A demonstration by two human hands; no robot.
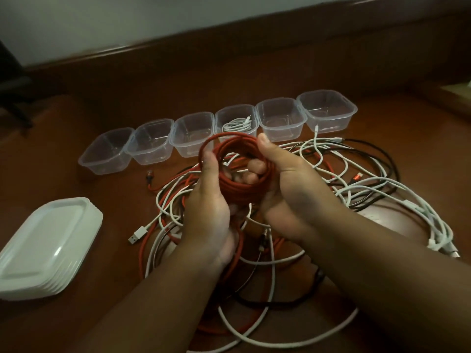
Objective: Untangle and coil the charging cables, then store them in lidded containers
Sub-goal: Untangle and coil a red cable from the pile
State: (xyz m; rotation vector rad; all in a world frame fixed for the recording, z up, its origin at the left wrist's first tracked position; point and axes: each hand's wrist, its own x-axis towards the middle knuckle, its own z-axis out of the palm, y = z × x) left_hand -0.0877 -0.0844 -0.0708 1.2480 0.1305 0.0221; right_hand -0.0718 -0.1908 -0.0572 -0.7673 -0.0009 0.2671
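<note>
Head view: both hands, left hand (212, 197) and right hand (285, 189), grasp a red cable coil (239, 184) above the cable tangle (331, 200) on a brown wooden table (76, 174). Beyond the coil stand six clear containers (280, 118); white lids (48, 240) stack left; a pale wall (127, 19) rises behind.

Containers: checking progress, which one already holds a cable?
The fourth container from the left: a coiled white cable lies inside; the other five look empty.

Two bare forearms entering from the bottom edge, left hand (212, 200) and right hand (288, 192) both bare, short nails, thumb (263, 141) tip rounded, image dim and slightly blurred
</note>
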